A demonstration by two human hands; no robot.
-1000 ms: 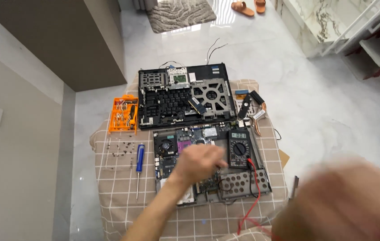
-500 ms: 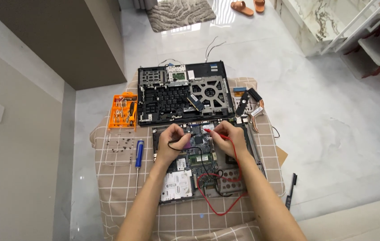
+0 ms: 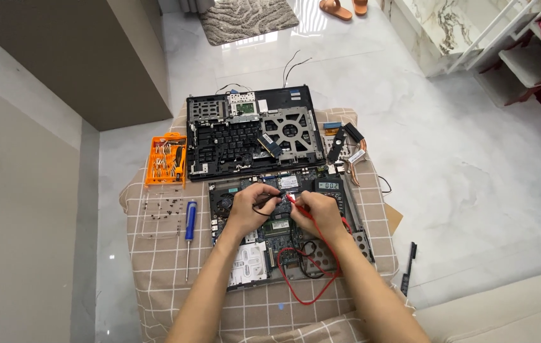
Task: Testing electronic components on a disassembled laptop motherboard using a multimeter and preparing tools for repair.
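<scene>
Probes (image 3: pixel 283 200) lower on motherboard (image 3: pixel 264 244) than before

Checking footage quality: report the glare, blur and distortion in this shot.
Head view: sharp, no motion blur on left hand or right hand; window glare bleaches the marble floor beyond the rug; wide-angle lens bows the cabinet edge; soft, even light on the motherboard.

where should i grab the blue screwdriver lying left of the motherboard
Grip the blue screwdriver by its thick blue handle, coming straight down from above. It lies flat on the checked cloth, handle toward the laptop shell, thin shaft toward you, with clear cloth on both sides.
</scene>
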